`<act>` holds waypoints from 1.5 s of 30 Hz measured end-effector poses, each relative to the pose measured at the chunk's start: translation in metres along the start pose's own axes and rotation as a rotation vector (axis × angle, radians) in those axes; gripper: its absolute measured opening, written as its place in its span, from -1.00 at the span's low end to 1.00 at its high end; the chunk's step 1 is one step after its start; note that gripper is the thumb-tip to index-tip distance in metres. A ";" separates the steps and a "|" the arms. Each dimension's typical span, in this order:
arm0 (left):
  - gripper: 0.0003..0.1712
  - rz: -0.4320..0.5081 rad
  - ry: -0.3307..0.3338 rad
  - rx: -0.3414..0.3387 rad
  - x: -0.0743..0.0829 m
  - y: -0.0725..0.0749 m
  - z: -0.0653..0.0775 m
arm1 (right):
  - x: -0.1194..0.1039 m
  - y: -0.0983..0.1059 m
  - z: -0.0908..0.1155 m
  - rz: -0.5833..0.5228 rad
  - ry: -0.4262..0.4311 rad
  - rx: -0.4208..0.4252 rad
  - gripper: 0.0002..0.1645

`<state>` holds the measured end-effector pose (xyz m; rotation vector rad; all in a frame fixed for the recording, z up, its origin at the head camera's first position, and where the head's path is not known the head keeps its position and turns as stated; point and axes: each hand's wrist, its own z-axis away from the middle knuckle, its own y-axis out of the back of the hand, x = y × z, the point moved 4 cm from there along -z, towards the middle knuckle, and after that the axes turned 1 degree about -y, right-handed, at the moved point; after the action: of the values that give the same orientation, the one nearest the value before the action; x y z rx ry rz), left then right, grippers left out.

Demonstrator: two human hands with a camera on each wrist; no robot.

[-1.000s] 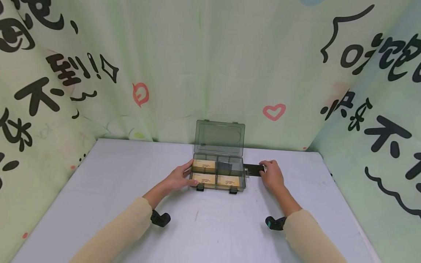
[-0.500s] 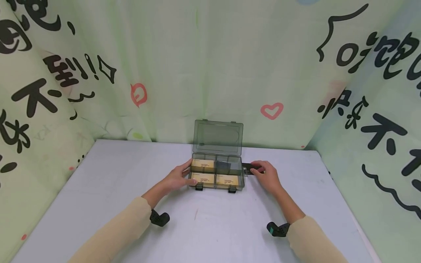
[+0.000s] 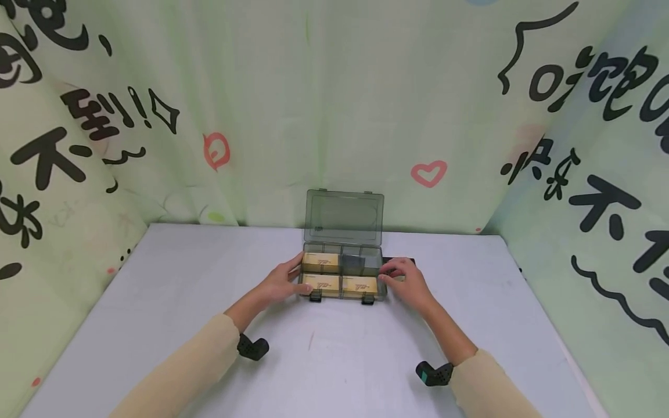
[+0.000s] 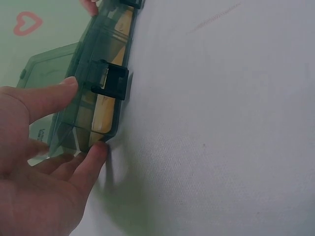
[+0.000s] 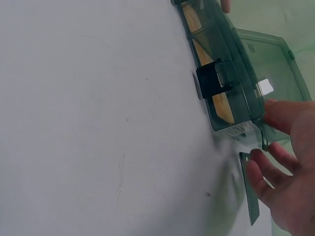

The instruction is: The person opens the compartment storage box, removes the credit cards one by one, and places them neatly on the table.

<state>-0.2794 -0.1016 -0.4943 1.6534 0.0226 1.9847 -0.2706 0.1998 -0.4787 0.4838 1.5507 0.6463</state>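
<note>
A grey-green see-through plastic storage box [image 3: 342, 216] stands with its hinged lid raised at the back. Three of its compartments hold yellow card-like packs [image 3: 359, 285], and a dark flat piece [image 3: 353, 265] stands in the back right one. My left hand [image 3: 279, 283] grips the box's left end, thumb over the front corner and fingers underneath. At the right end is my right hand [image 3: 410, 283], its thumb at the rim and its fingers bent by the side; I cannot tell whether they pinch anything. A black strip [image 5: 250, 191] lies beyond those fingers, partly hidden in the head view.
The box rests on a white-covered table [image 3: 209, 249] near its back edge. A pale green printed curtain [image 3: 261, 116] hangs close behind and at both sides. Black latches [image 5: 213, 78] stick out from the box front. A small white piece [image 5: 266, 87] shows near my right thumb.
My right hand has moved left, off the black strip's outer end and onto the box's right end. My left hand has kept its hold. The whole head view has shifted slightly.
</note>
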 end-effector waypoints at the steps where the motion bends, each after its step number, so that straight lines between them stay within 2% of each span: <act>1: 0.08 0.002 0.001 0.000 0.000 0.000 0.000 | -0.001 -0.002 0.000 0.008 -0.002 -0.012 -0.74; 5: 0.09 0.002 0.011 -0.001 0.000 0.000 0.001 | -0.004 -0.009 0.000 0.045 -0.012 -0.062 -0.71; 11: 0.09 0.001 0.008 0.003 0.003 0.000 0.002 | -0.006 -0.020 -0.002 0.158 0.009 -0.127 -0.69; 18: 0.08 -0.005 0.012 0.003 0.001 -0.001 0.002 | -0.008 -0.026 -0.003 0.260 0.007 -0.156 -0.71; 28: 0.08 0.007 0.011 0.005 0.003 -0.001 0.001 | -0.012 -0.025 -0.004 0.266 0.010 -0.183 -0.74; 33: 0.08 0.010 0.013 0.004 0.003 -0.002 0.002 | -0.011 -0.023 -0.005 0.203 -0.014 -0.177 -0.72; 39: 0.08 0.011 0.011 0.013 0.005 -0.002 0.004 | -0.012 -0.017 -0.006 0.102 0.007 -0.125 -0.81; 42: 0.07 0.008 0.004 0.014 0.006 -0.001 0.004 | -0.012 -0.015 -0.005 0.136 0.019 -0.123 -0.80; 45: 0.07 0.008 -0.005 0.012 0.004 0.000 0.004 | -0.013 -0.017 -0.005 0.213 0.023 -0.164 -0.74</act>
<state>-0.2754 -0.1011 -0.4901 1.6688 0.0262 1.9899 -0.2733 0.1778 -0.4796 0.5229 1.4648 0.9376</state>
